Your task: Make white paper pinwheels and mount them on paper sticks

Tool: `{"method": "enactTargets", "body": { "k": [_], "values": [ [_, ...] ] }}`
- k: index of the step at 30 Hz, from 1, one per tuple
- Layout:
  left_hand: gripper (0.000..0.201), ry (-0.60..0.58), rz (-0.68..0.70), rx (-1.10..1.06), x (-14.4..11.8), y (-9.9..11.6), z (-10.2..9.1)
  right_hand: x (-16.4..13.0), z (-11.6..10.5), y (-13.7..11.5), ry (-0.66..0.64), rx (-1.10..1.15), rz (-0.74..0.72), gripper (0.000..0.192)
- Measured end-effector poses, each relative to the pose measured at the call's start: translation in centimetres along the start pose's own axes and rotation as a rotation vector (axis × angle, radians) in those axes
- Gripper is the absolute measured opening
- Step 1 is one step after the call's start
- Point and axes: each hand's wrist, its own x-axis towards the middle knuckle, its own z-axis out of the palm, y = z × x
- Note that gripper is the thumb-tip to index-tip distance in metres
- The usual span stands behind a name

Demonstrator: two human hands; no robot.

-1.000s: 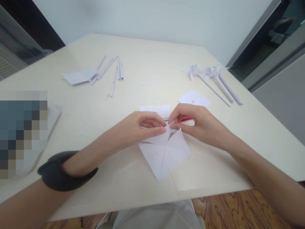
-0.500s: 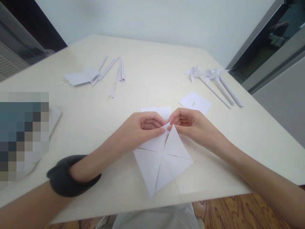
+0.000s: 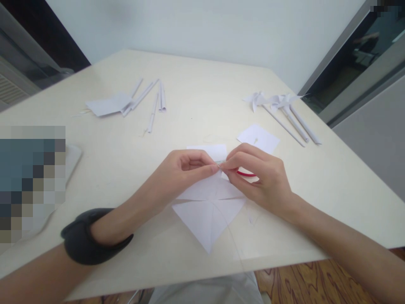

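Left hand (image 3: pixel 183 169) and right hand (image 3: pixel 256 177) pinch the paper square (image 3: pixel 207 211) at its far corner.

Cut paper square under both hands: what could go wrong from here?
The left hand and right hand pinch flaps of the cut paper square together at one point; a slip could let them spring apart or tear along the cuts. A red-handled item, mostly hidden under the right hand, may snag the paper. The square's near corner lies close to the table edge, so a tug could drag it off.
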Motion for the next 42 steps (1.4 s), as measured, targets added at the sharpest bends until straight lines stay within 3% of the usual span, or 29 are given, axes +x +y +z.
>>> {"method": "enactTargets", "body": {
  "k": [10, 14, 16, 20, 24, 35, 42],
  "values": [
    [0.013, -0.01, 0.032, 0.022, 0.0, 0.2, 0.1, -0.1, -0.1, 0.6, 0.026, -0.324, -0.229, 0.02],
    [0.012, 0.007, 0.03, 0.034, 0.1, 0.1, -0.2, 0.0, -0.6, 1.1, -0.025, -0.386, -0.329, 0.02],
    [0.012, 0.027, 0.035, 0.043, 0.1, 0.1, -0.4, 0.2, -0.8, 1.0, -0.051, -0.293, -0.26, 0.016],
    [0.012, 0.041, 0.033, 0.062, 0.0, 0.2, -0.5, 0.7, -1.0, 0.6, -0.07, 0.024, 0.072, 0.009],
    [0.011, 0.029, 0.044, 0.119, -0.1, 0.3, -0.2, 0.9, -0.9, 0.5, -0.122, 0.179, 0.276, 0.01],
    [0.018, 0.059, 0.116, 0.38, -0.4, 0.3, 0.1, 0.9, -0.8, 0.4, -0.208, 0.314, 0.399, 0.006],
    [0.016, -0.033, 0.061, 0.167, -0.1, -0.2, 0.0, 1.0, -0.8, 0.8, -0.216, 0.404, 0.51, 0.007]
  ]
}}
